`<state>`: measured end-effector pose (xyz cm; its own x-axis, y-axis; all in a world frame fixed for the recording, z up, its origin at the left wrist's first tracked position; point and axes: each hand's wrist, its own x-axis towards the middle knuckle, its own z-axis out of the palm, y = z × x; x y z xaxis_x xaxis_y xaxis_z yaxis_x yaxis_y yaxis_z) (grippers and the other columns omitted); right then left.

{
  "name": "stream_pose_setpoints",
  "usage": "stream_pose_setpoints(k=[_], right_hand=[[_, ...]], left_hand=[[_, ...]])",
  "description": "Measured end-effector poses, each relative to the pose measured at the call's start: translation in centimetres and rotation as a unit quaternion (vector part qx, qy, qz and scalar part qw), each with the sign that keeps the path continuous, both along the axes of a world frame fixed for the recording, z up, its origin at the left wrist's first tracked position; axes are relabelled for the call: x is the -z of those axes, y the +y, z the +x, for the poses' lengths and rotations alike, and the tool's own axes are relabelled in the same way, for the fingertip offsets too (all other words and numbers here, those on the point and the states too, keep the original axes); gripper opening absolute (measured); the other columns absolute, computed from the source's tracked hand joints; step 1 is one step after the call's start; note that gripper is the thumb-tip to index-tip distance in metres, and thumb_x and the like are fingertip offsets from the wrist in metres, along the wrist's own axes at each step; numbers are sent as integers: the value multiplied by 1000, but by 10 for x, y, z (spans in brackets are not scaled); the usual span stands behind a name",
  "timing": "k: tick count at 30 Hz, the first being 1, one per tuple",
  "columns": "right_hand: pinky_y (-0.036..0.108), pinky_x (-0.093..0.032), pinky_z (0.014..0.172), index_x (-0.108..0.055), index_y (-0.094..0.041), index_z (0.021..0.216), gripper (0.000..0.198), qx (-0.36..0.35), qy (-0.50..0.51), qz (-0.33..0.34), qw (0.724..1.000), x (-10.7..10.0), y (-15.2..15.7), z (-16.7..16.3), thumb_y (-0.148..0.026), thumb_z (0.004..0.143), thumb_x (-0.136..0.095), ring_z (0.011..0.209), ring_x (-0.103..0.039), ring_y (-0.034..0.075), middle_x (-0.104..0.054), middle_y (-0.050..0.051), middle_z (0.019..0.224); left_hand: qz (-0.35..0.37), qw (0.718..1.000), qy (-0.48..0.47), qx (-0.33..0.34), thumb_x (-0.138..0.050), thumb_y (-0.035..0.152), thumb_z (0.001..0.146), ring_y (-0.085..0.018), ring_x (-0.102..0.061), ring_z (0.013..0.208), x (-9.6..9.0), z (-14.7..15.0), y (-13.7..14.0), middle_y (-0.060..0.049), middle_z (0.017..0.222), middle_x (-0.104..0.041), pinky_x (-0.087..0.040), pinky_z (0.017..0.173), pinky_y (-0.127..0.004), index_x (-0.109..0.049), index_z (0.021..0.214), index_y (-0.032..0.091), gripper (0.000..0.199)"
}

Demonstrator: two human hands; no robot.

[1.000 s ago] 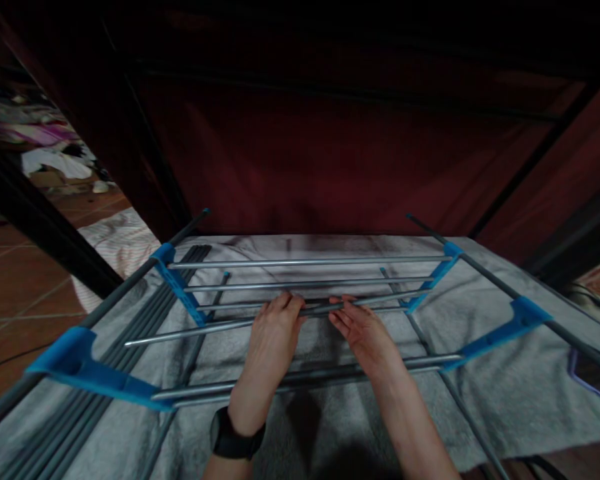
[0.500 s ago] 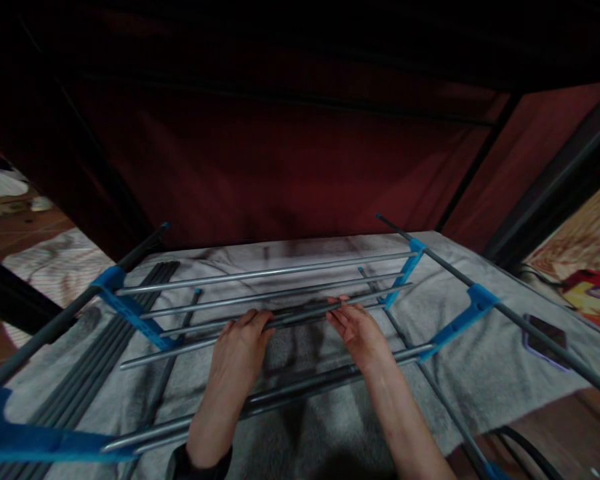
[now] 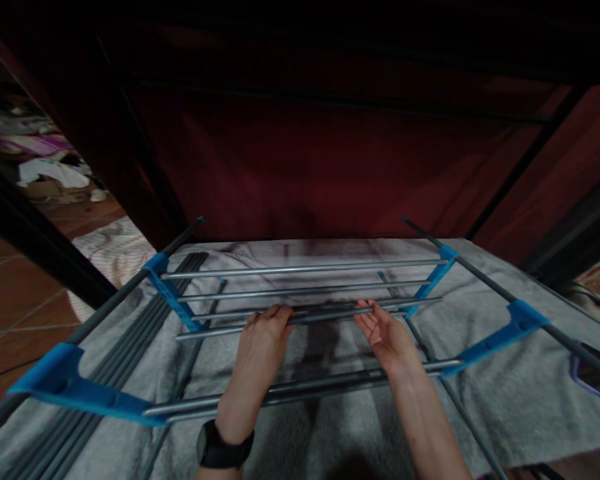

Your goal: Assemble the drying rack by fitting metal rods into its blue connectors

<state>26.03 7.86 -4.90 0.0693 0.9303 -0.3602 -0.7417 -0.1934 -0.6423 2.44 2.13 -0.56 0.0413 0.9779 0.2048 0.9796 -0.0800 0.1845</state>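
A shoe-rack-like frame of grey metal tubes and blue plastic brackets lies in front of me. My left hand (image 3: 265,333), wearing a black watch, curls over a loose grey tube (image 3: 210,332) whose left end sticks out near the left inner blue bracket (image 3: 180,307). Farther right, my right hand (image 3: 383,330) pinches the same tube between thumb and fingers, palm partly turned up. The right inner blue bracket (image 3: 425,290) is just beyond that hand. Below both wrists, a pair of tubes (image 3: 330,385) spans the nearer left bracket (image 3: 90,390) and nearer right bracket (image 3: 500,337).
Several spare grey tubes (image 3: 125,353) lie side by side at the left on a grey blanket (image 3: 500,393). A phone (image 3: 593,373) rests at the right edge. Dark red panels (image 3: 305,167) rise behind, with a dark post (image 3: 35,227) on the left.
The view has swung left, so everything sits farther right. Both hands keep their grip on the tube, and its left end has come closer to the left inner bracket.
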Motion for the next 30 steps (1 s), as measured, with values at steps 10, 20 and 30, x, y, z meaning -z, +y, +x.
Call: stream_pose_setpoints(k=[10, 20, 30], right_hand=[[33, -61, 81, -68, -19, 82, 5, -21, 6, 31, 999, 8, -1, -7, -17, 81, -73, 84, -73, 17, -77, 6, 92], [31, -59, 83, -68, -19, 81, 4, 3, 25, 43, 999, 3, -2, -5, -19, 82, -72, 84, -72, 15, -76, 4, 88], [29, -61, 78, -65, -18, 81, 20, 48, 38, -11, 998, -1, 7, 31, -14, 91, -48, 84, -73, 16, -74, 6, 86]], left_hand=[[-8, 999, -18, 28, -57, 20, 91, -24, -66, 99, -4, 9, -1, -5, 109, -69, -46, 92, -37, -65, 108, 23, 19], [-14, 1000, 6, -4, -53, 23, 93, -25, -67, 96, -4, -14, 2, -5, 111, -70, -47, 83, -34, -66, 113, 24, 24], [42, 995, 55, -70, -49, 20, 92, -29, -65, 100, -6, -39, -3, -8, 103, -72, -41, 92, -43, -66, 102, 20, 20]])
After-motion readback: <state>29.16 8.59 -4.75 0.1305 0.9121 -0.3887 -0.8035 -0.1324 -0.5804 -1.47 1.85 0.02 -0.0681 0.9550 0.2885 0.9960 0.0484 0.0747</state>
